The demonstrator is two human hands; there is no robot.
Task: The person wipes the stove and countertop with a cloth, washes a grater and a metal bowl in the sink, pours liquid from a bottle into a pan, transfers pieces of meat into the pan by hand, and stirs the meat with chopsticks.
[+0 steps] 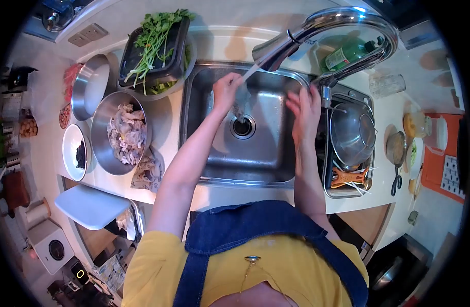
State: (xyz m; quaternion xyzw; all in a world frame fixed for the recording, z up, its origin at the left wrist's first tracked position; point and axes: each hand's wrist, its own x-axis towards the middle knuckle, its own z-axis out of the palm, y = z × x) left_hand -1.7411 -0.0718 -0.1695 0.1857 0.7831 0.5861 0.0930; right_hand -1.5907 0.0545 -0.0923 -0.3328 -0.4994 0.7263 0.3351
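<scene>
Over the metal sink [276, 148], my left hand [227, 93] is curled closed beside the stream from the pull-down faucet [271, 53]. A pale, see-through shape hangs below its fingers toward the drain [242, 127]; whether it is thin plastic or just water I cannot make out. My right hand [305, 107] is raised at the sink's right side with its fingers apart. It is close to the faucet's lever [325, 96] and appears to hold nothing; contact with the lever cannot be made out.
Left of the sink stand a steel bowl [98, 148] of pale raw meat pieces, a white bowl [69, 158] and a black tray [137, 69] with leafy greens [155, 43]. On the right are a colander [350, 135], a green bottle [347, 56] and a glass [387, 86].
</scene>
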